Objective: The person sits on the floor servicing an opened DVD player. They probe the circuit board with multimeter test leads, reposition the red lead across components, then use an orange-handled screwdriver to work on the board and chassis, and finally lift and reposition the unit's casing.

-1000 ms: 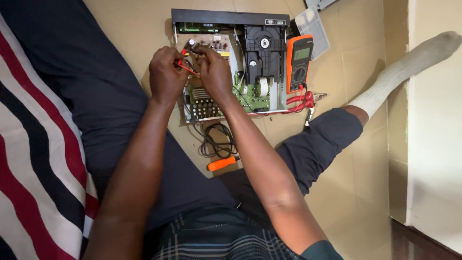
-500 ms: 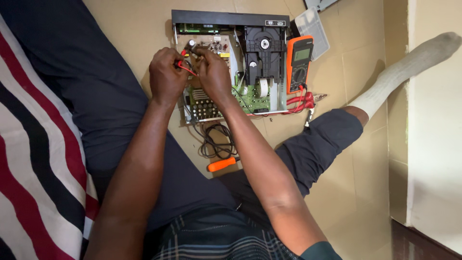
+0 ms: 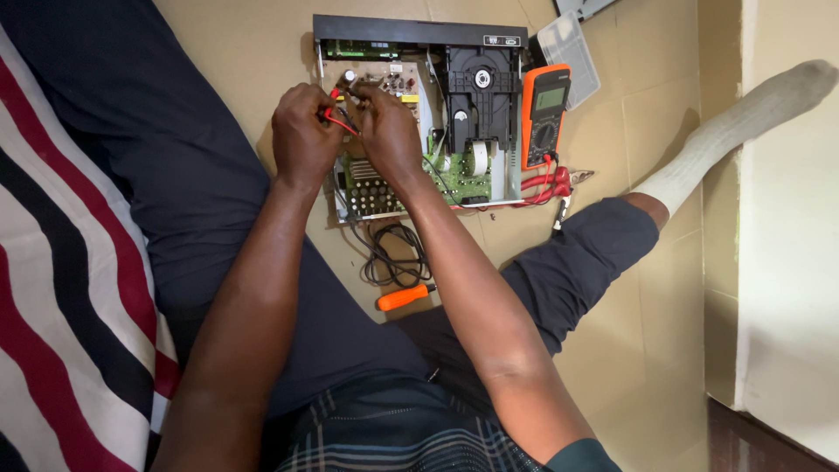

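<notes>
A person seated on the floor (image 3: 262,61) works over an opened disc player (image 3: 419,114), its circuit board (image 3: 411,166) exposed. The left hand (image 3: 301,135) pinches a red probe (image 3: 336,118), fingers closed on it, tip on the board's upper left corner. The right hand (image 3: 384,131), just beside, is curled shut; what it grips is hidden. An orange multimeter (image 3: 544,114) rests against the player's right edge, an orange screwdriver (image 3: 404,297) nearer the body.

Our hands (image 3: 350,131) hide the probe tips and part of the circuit board (image 3: 384,188); the plastic box (image 3: 568,57) is cut by the top edge.
</notes>
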A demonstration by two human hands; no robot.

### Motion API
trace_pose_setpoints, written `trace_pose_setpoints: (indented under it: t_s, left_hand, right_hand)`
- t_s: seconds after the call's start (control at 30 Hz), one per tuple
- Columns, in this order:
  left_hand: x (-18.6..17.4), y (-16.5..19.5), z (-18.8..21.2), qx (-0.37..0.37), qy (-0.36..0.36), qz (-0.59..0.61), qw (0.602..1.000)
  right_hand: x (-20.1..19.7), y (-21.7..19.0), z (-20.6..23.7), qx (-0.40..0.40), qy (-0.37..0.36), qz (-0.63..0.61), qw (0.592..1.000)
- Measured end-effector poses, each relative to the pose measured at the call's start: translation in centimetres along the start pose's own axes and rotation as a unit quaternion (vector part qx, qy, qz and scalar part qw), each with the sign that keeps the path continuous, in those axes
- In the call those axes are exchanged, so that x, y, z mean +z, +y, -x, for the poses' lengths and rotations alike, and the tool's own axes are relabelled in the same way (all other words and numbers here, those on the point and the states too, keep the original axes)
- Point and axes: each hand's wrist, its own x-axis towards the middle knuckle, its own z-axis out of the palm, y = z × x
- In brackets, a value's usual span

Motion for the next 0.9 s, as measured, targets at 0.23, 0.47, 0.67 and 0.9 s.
trace_pose_setpoints:
  t_s: [0.23,0.47,0.67,0.9]
  left_hand:
    - [0.2,0.0,0.0,0.0,-0.001,-0.012,1.0]
    - [0.31,0.15,0.09,0.003,0.004,0.002,1.0]
    - [0.3,0.16,0.03,-0.001,0.004,0.006,1.0]
    - [0.09,0.21,0.02,-0.013,0.0,0.012,1.0]
  right_hand:
    - [0.04,-0.44,0.24,-0.002,-0.004,-0.004,1.0]
    - [-0.17,-0.53,0.23,-0.03,-0.015,0.02,0.999]
    - [-0.12,-0.43,0.35,-0.031,-0.032,0.019,0.999]
    - [-0.88,-0.96,0.66,-0.004,-0.065,0.032,0.997]
